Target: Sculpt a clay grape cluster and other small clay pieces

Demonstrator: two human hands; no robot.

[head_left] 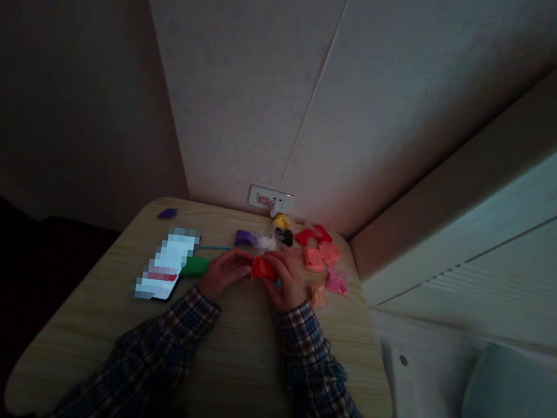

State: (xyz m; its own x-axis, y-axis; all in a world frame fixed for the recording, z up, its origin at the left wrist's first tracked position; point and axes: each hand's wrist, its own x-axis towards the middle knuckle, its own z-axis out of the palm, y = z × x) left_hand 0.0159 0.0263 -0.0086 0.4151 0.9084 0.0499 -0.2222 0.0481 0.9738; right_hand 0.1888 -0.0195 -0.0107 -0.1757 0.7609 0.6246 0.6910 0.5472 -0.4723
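Observation:
My left hand and my right hand meet over the wooden table, both with fingers closed round a small red lump held between them. A thin teal stick lies just beyond my left hand, and a green piece sits right beside that hand. Both sleeves are plaid.
A phone lies left of my hands. Small bags of coloured material sit at the back: purple, white, yellow, black, red, orange, pink. A purple bit rests far left. A wall socket is behind.

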